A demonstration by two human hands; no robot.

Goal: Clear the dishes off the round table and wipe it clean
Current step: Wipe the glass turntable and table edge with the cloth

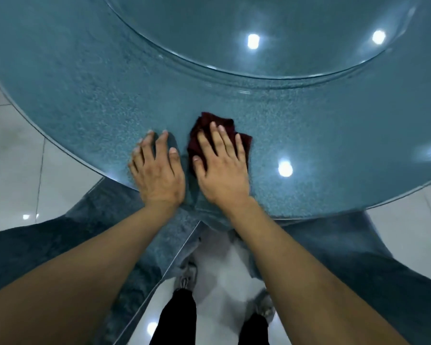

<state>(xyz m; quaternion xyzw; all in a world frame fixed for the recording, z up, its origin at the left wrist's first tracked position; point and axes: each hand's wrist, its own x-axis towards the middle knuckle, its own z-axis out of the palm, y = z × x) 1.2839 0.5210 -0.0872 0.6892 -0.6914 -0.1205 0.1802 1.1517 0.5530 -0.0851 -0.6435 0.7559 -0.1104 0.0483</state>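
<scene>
On round table (90,100), near edge, head view: both hands flat on the blue speckled top, side by side, close but not touching.

R hand (222,168) lies palm-down on dark maroon cloth (217,125), fingers straight and slightly spread, pressing cloth onto tabletop. Cloth is crumpled, pokes out past fingertips on the far side and at both sides of the hand; thumb sits on its left edge.

L hand (158,170) is just left of cloth, palm-down on bare tabletop, fingers straight and spread, holding nothing. Heel of the palm sits at the table rim.

Glass turntable (271,28) sits raised in the table center, well beyond the hands; its curved edge runs across the upper part of frame. Ceiling light reflections show on it and on tabletop right of the cloth.

Below rim: tablecloth skirt hangs down w/ a slit in front of the person. White tiled floor (15,155), dark trousers and grey shoes (186,277) visible at the bottom.
</scene>
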